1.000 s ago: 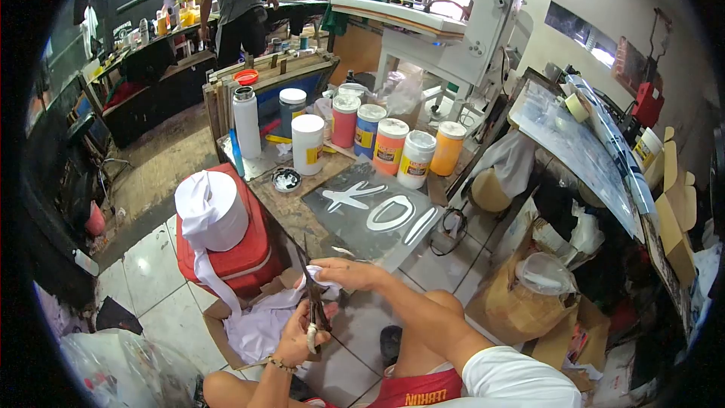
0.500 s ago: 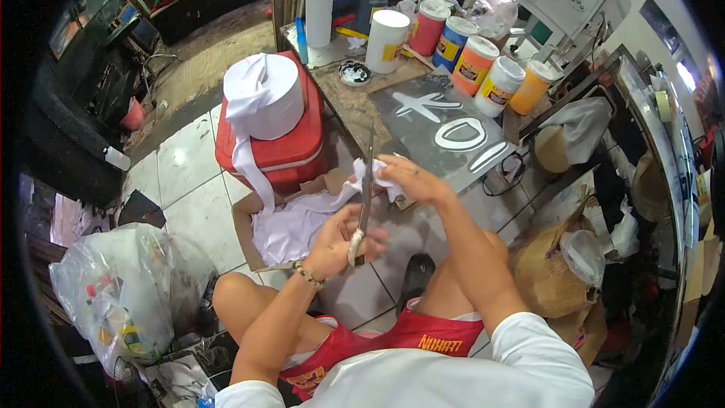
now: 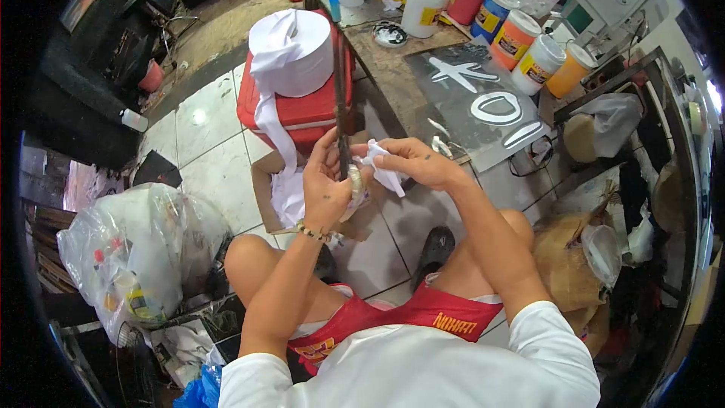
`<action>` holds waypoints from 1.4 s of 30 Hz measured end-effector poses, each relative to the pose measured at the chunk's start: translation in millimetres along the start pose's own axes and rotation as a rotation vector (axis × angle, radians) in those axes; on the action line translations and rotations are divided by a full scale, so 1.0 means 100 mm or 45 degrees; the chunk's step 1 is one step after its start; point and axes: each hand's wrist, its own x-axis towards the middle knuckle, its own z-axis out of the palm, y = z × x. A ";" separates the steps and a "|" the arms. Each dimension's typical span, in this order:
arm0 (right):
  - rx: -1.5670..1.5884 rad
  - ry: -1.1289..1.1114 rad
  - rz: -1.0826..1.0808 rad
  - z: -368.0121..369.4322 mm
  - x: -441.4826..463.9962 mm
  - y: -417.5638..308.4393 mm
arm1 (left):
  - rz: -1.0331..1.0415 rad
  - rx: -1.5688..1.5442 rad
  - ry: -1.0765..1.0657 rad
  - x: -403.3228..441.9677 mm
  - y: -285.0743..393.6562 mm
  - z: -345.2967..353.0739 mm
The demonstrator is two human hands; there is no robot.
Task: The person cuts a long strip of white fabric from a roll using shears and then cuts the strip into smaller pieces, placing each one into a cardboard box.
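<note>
My left hand (image 3: 332, 174), with a beaded bracelet at the wrist, is closed around the pale, wrapped handle of a long knife (image 3: 341, 106). Its dark, narrow blade points up and away from me. Just right of the blade, my right hand (image 3: 415, 162) pinches a piece of white fabric (image 3: 387, 175), and the two hands almost meet. Below and left of them is an open cardboard box (image 3: 264, 200) with white fabric strips (image 3: 288, 198) in it. A strip runs down there from a large white fabric roll (image 3: 310, 57) on a red cooler (image 3: 302, 117).
On the low table (image 3: 389, 68) stand several paint tubs, among them an orange one (image 3: 516, 39). A grey stencil board (image 3: 491, 98) with white letters lies there. A clear plastic bag (image 3: 143, 257) of bottles sits at left, a brown paper bag (image 3: 566, 264) at right.
The fabric no longer stretches from the box to my right hand; a short piece now hangs from it. Both hands have come closer together, and the view has tilted downward.
</note>
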 end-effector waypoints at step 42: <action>0.133 0.775 -0.706 -0.67 -0.29 -0.33 | -0.926 -0.466 -0.850 -0.38 -0.45 0.16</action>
